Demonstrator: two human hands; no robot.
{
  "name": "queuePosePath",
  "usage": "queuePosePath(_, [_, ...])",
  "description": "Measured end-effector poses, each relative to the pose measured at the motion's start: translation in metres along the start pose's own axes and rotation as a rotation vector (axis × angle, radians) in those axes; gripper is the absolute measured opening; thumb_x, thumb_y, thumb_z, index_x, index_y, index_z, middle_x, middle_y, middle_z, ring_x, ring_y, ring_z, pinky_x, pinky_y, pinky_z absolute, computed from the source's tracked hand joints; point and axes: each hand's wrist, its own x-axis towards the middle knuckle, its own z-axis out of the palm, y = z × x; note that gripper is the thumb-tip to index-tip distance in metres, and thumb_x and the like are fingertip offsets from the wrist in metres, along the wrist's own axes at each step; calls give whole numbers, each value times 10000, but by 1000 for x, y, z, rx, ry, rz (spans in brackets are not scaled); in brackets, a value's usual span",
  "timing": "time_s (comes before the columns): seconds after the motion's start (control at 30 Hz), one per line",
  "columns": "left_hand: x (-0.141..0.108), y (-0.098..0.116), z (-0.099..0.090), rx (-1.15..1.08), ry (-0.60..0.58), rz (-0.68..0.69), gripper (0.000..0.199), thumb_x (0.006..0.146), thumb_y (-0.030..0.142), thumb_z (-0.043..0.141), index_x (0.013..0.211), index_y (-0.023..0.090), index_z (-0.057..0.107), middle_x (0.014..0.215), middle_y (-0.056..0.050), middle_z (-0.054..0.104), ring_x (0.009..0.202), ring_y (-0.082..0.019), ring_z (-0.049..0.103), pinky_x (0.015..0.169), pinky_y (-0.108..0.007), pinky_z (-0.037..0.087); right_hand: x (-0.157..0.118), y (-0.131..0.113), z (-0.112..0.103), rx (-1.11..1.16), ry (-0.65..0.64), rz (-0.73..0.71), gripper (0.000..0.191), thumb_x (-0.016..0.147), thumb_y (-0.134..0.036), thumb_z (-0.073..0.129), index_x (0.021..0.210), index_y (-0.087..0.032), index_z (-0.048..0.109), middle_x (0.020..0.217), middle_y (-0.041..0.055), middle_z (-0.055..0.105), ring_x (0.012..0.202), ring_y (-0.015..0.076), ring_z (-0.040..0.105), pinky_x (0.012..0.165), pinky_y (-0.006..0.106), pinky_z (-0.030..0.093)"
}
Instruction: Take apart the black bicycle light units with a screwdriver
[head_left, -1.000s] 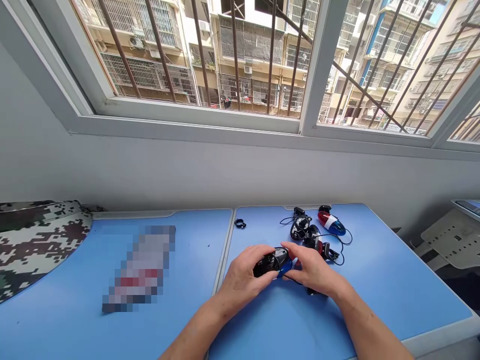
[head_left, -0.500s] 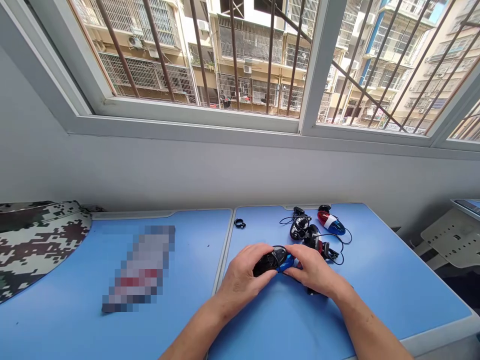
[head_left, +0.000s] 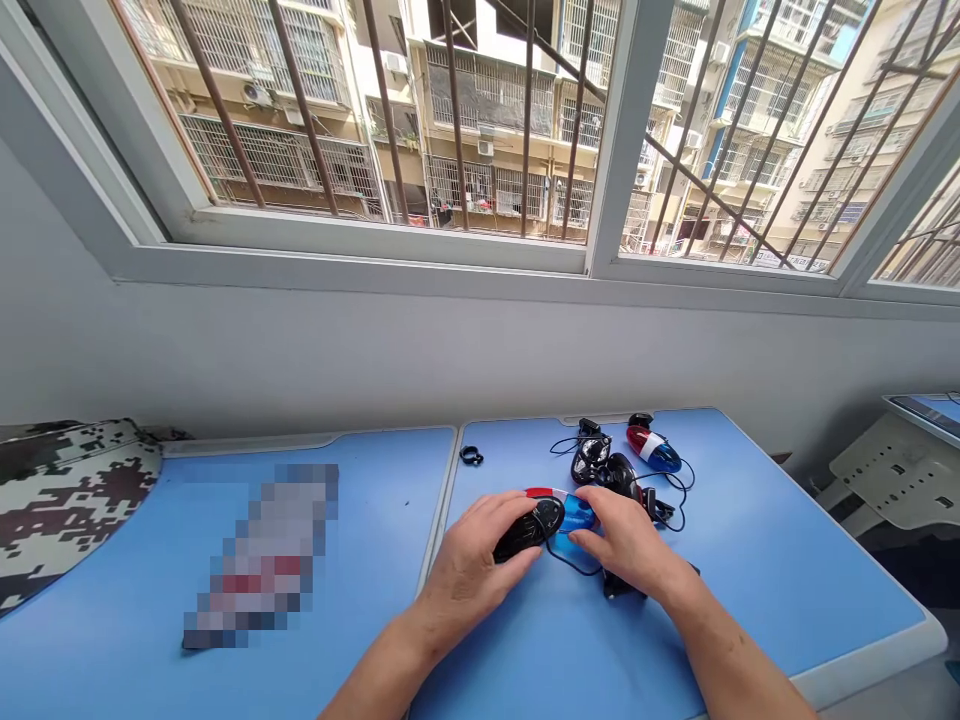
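Observation:
My left hand (head_left: 476, 560) is wrapped round a black oval device (head_left: 525, 530) with a thin black cable. Behind and to the right of it lies a red, white and blue light (head_left: 576, 513), its blue end between the thumb and fingers of my right hand (head_left: 626, 540). The cable (head_left: 570, 567) loops down from the black device toward a small black part (head_left: 621, 586) beneath my right wrist. Fingers partly cover both items.
Behind my hands are black devices with cables (head_left: 592, 455) and another red, white and blue light (head_left: 655, 450). A black ring clamp (head_left: 471, 455) lies further left. A blurred packet (head_left: 262, 560) and camouflage cloth (head_left: 67, 500) occupy the left table.
The black device has moved left, apart from the light, and more of the light's red and blue ends shows. The cable between my hands has come into view. The camera view has shifted slightly.

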Motion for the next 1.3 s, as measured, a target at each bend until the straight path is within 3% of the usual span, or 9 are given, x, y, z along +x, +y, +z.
queuePosePath(0.33, [-1, 13, 8, -69, -148, 14, 371, 710, 84, 608, 1044, 244, 627, 1087, -41, 699, 961, -231, 639, 848, -350, 511, -1, 2, 2, -102, -40, -38, 359, 814, -207, 606, 1169, -200, 555, 1044, 86, 628, 923, 235, 616, 784, 331, 486])
queuePosePath(0.5, [-2, 19, 13, -74, -229, 11, 377, 676, 70, 610, 1014, 233, 640, 1057, -40, 704, 918, -235, 626, 818, -348, 497, 3, 10, 6, -50, -10, -47, 328, 829, -175, 563, 1156, -172, 586, 1043, 99, 651, 892, 224, 629, 781, 326, 490])
queuePosePath(0.7, [-5, 22, 21, -38, -317, 3, 367, 652, 67, 654, 993, 202, 642, 1018, -48, 695, 891, -238, 610, 789, -341, 478, 4, 23, -6, 129, 124, 8, 370, 777, -272, 647, 1132, -171, 623, 1021, 78, 691, 853, 219, 635, 748, 323, 497])
queuePosePath(0.83, [-7, 21, 28, 23, -365, -9, 343, 647, 80, 665, 968, 199, 640, 969, -46, 692, 840, -234, 601, 752, -329, 464, 9, 17, -20, 199, 239, 14, 384, 792, -322, 631, 1139, -158, 621, 988, 73, 694, 802, 205, 629, 671, 297, 492])
queuePosePath(1.0, [-8, 18, 33, 35, -388, -13, 349, 656, 106, 658, 988, 210, 629, 982, -45, 687, 840, -236, 598, 737, -318, 450, 53, -15, -31, -73, 190, -5, 399, 815, -310, 637, 1198, -211, 588, 1154, 59, 673, 992, 208, 620, 830, 294, 452])
queuePosePath(1.17, [-7, 16, 34, 50, -406, -41, 337, 640, 102, 665, 959, 205, 635, 977, -48, 682, 850, -237, 589, 752, -320, 451, 121, -36, -16, -169, 94, 72, 308, 792, -312, 670, 1090, -246, 635, 1044, 35, 709, 947, 219, 641, 729, 279, 418])
queuePosePath(1.3, [-7, 15, 34, 58, -424, -57, 332, 652, 121, 683, 970, 205, 637, 979, -44, 677, 856, -234, 584, 759, -322, 452, 150, -38, 4, -219, 19, 140, 316, 776, -285, 683, 1087, -255, 634, 1048, 46, 713, 964, 233, 643, 709, 278, 398])
